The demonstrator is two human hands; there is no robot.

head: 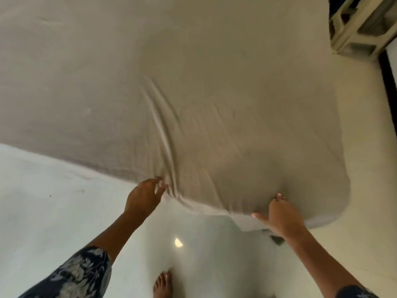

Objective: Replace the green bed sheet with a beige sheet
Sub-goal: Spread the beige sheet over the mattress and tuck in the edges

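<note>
A beige sheet [193, 82] covers the whole mattress, with creases fanning from the near corner. My left hand [146, 195] pinches a fold of the sheet at the near edge, where the wrinkles gather. My right hand [279, 214] lies over the mattress corner with thumb spread and fingers pressed against the sheet's side, its fingertips hidden behind the cloth. A loose flap of sheet [247, 224] hangs below the corner. No green sheet is in view.
A pale glossy floor [53, 211] surrounds the bed, with a light reflection [178, 242]. My bare foot [163, 284] stands near the corner. A cream frame-like piece of furniture [361, 26] sits at the top right, beside a dark strip [388, 87].
</note>
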